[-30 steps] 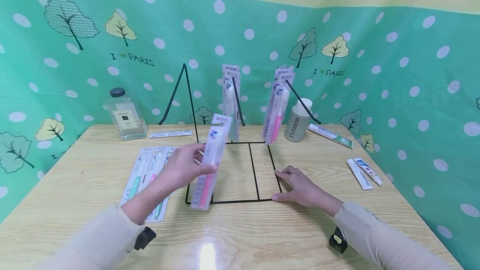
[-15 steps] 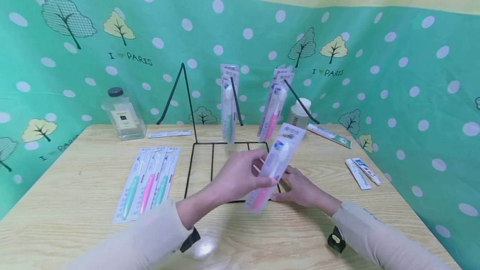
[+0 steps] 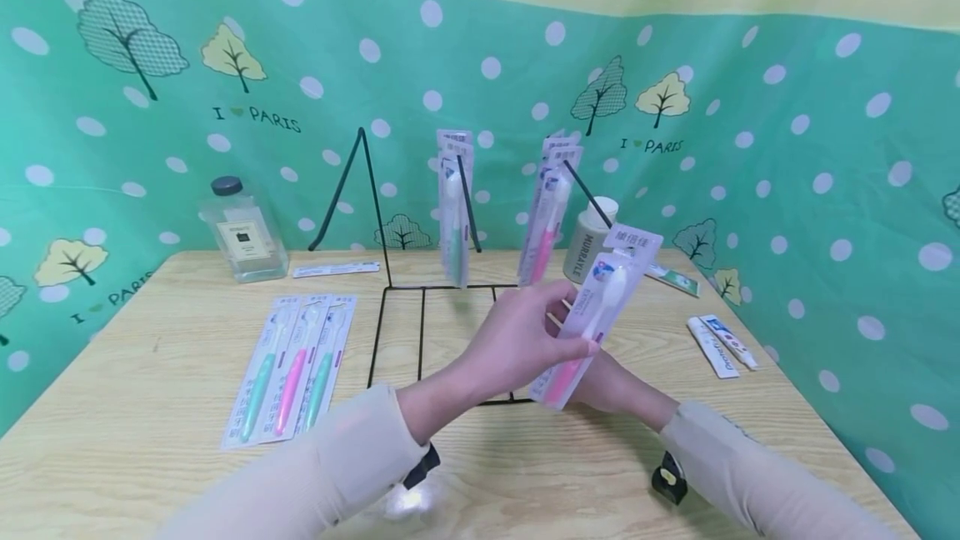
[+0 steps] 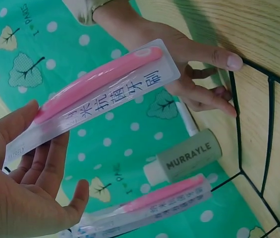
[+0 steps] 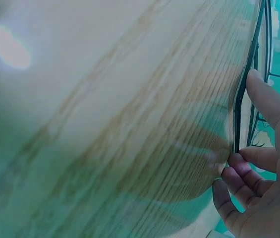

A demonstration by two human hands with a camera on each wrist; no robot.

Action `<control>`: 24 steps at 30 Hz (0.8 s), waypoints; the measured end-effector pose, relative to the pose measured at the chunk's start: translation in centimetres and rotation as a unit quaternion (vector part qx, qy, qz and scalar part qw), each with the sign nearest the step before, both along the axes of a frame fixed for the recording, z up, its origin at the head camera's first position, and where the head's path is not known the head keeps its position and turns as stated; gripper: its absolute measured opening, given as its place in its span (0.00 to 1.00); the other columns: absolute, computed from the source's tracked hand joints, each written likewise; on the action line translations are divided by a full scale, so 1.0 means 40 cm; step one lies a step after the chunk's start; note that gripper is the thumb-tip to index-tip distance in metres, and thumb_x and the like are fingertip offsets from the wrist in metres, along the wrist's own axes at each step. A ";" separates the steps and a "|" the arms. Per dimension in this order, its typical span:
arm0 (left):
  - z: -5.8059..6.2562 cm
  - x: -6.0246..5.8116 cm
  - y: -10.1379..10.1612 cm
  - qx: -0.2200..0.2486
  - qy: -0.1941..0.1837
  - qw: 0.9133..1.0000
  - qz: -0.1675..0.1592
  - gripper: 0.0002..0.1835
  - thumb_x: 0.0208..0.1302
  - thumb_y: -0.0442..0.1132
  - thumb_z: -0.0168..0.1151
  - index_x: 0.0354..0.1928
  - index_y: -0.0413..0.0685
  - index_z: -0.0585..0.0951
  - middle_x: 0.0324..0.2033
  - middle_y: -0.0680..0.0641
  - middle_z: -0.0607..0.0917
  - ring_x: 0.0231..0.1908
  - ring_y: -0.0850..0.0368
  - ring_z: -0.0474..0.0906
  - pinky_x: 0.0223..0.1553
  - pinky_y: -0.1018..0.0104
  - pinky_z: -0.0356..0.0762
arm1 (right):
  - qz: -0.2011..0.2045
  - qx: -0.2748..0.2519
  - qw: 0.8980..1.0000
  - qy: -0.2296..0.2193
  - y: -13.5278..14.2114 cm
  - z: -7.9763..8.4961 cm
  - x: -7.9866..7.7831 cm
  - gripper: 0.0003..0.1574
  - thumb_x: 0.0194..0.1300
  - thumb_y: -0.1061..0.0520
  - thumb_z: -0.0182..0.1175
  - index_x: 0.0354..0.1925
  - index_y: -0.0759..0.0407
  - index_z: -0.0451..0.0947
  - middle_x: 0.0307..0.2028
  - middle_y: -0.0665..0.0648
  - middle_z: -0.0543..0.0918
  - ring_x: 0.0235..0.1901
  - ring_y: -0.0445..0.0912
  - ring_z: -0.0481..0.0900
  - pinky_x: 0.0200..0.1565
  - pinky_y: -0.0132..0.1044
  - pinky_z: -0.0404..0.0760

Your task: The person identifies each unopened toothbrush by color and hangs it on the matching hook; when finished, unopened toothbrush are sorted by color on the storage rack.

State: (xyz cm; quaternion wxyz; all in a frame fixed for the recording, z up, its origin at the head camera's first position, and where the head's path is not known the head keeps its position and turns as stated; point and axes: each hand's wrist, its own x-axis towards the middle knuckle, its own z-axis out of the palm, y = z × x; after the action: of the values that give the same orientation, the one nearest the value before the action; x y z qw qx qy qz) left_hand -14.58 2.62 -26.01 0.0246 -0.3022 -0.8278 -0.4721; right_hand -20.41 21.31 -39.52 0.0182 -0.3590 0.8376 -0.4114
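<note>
In the head view my left hand (image 3: 521, 327) pinches a packaged toothbrush (image 3: 592, 315) with a pink handle, tilted in front of the black wire rack's (image 3: 375, 207) right side. The left wrist view shows thumb and fingers on the pack's edges. My right hand (image 4: 189, 59) holds the rack's near right base corner, thumb and index finger at the wires (image 5: 237, 124); the head view hides most of it behind the left hand and pack. On the rack's middle hook hang green-handled toothbrush packs (image 3: 455, 223). Pink-handled packs (image 3: 546, 227) hang on the right hook. The left hook (image 3: 333, 194) is bare.
Three toothbrush packs (image 3: 288, 373) lie on the table left of the rack. A clear bottle (image 3: 246, 236) stands at the back left, a grey bottle (image 3: 583, 244) behind the right hook. Toothpaste tubes (image 3: 712, 347) lie at the right, with a slim box (image 3: 336, 270) behind.
My left hand has carried the pink toothbrush pack from the rack's left side across to its right, in front of my right hand. The right hand stays at the corner.
</note>
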 end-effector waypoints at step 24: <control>-0.040 -0.180 0.032 0.090 -0.009 0.988 0.126 0.15 0.54 0.40 0.65 0.44 0.44 0.78 0.32 0.48 0.83 0.29 0.61 0.79 0.27 0.72 0.78 | -0.127 0.239 0.963 -0.010 -0.005 0.020 0.022 0.51 0.49 0.37 0.64 0.62 0.64 0.63 0.56 0.61 0.68 0.55 0.54 0.66 0.56 0.50 0.67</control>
State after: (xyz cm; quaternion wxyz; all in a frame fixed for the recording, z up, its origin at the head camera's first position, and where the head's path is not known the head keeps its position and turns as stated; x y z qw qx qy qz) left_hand -21.78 3.90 -27.60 0.1039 -0.1875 -0.8134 -0.5408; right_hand -19.53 21.12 -38.71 0.0595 -0.2302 0.9501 -0.2018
